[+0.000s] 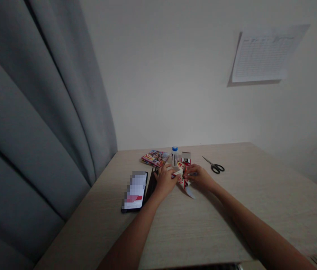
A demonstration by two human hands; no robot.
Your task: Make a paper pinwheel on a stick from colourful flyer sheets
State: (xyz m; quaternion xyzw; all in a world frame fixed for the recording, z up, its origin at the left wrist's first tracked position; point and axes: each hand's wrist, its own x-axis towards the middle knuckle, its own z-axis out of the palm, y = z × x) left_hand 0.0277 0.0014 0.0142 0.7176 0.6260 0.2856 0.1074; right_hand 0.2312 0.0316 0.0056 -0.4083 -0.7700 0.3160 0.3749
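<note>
Between my hands lies a piece of red and white printed paper (181,179), creased, with a pointed strip sticking out toward me. My left hand (165,178) grips its left side, fingers bent over the paper. On the other side, the fingers of my right hand (199,176) pinch the paper's right edge. Just behind the paper stands a glue bottle (174,157) with a blue cap. A small red and white box or packet (186,159) sits beside the bottle, its lower part hidden by the paper and my fingers.
Colourful printed booklets (155,158) lie at the back left of the wooden table (186,232). A phone (135,191) with a lit screen and its dark cover rest left of my left hand. Black-handled scissors (215,166) lie to the right. A grey curtain (43,112) hangs at the left.
</note>
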